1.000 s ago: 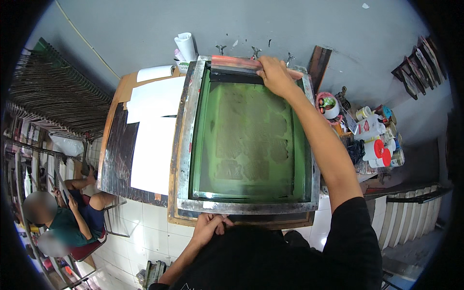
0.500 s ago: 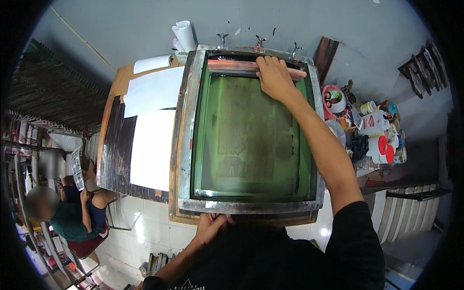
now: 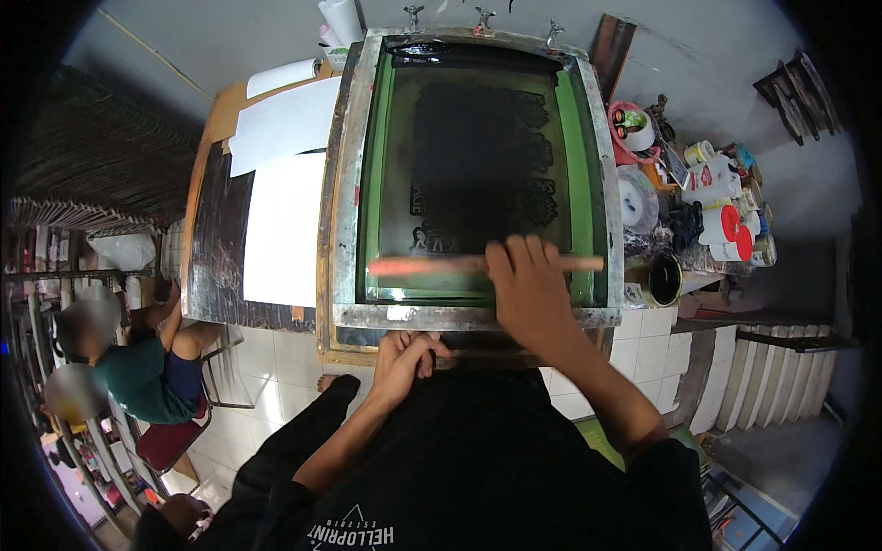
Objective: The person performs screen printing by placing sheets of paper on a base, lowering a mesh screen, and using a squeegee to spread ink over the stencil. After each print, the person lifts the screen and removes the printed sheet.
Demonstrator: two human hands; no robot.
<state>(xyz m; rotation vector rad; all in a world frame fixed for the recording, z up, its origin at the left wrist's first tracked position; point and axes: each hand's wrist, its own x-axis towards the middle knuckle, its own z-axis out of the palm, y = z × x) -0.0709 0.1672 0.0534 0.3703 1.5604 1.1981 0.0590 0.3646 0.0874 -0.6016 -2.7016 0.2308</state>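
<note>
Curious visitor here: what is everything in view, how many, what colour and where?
screen frame: one, grey around green mesh, centre
dark patches: several, black, on the mesh
squeegee: one, reddish, across the mesh's near end
paper sheets: at least two, white, left of frame
paper rolls: at least two, white, beyond the sheets
metal fittings: three, silvery, beyond the frame
red-lidded tubs: two, white, right side
basin: one, pink, right of frame
pot: one, dark, right side
rack: one, dark, far left
seated person: at least one, green top, left
chair: one, dark red, under that person
left hand: one, bare, by the frame's near edge
right hand: one, bare, on the squeegee
</note>
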